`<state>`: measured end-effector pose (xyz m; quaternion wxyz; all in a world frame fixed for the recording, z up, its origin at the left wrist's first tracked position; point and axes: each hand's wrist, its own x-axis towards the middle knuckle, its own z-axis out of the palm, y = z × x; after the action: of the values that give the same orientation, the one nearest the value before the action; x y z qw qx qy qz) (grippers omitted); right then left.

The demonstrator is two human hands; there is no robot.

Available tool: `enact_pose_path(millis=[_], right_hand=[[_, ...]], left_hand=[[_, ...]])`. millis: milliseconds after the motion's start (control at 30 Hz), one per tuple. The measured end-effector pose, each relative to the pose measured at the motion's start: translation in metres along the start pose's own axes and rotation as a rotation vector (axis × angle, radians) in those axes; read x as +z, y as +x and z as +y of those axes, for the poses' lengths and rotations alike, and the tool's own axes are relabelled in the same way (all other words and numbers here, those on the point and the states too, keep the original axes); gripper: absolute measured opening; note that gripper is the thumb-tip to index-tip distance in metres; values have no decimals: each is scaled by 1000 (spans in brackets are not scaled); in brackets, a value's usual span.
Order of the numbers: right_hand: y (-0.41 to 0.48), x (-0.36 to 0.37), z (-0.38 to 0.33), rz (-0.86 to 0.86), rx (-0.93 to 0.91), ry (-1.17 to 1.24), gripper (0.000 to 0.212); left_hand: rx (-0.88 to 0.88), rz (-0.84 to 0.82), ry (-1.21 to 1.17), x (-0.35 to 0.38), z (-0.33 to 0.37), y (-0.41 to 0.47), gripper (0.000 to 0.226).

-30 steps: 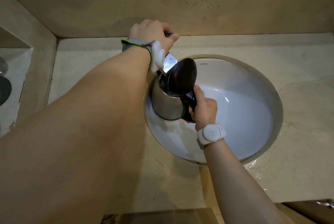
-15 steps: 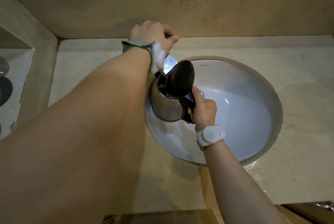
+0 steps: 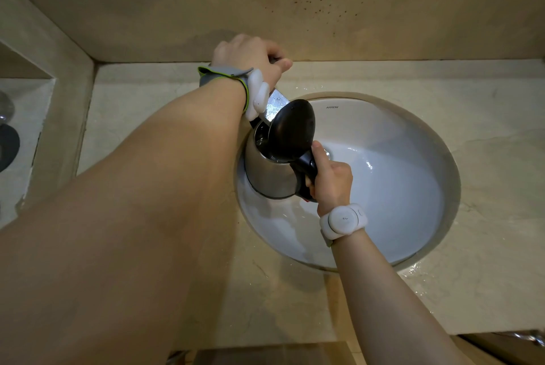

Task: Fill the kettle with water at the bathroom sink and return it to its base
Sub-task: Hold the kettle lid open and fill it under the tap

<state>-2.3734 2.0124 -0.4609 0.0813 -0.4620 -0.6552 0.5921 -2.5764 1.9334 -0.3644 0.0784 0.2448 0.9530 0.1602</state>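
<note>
the kettle [image 3: 269,176], a steel body with a black lid [image 3: 292,130] standing open, hangs over the left part of the white sink [image 3: 407,187], tilted a little, its mouth up under the chrome spout of the tap [image 3: 275,103]. water glints inside the kettle's opening. the right hand [image 3: 331,179] has its grip wrapped tight around the black handle [image 3: 306,164], thumb pressed up along the top near the lid hinge. the left hand [image 3: 247,55] reaches past the kettle to the back of the surface [image 3: 486,117], its grip closed over the top of the tap; what part it clasps is hidden under the fingers. each wrist carries a white band device. the sink is set into a beige stone surface, wet in patches near the basin's right rim. the wall behind shows dark specks. at the far left edge, a dark round object lies on a lower ledge, too cut off to tell.
</note>
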Motion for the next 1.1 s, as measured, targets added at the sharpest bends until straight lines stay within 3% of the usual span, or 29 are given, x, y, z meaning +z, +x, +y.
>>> enact_pose_path(millis=[833,1100], right_hand=[[-2,1,-2,14,5,10,76],[-3,1,-4,27,5,28,63]], left_hand=[[4,-2,-3,0,1,-1,29],[-2,-4,-16,0,0,0,30]])
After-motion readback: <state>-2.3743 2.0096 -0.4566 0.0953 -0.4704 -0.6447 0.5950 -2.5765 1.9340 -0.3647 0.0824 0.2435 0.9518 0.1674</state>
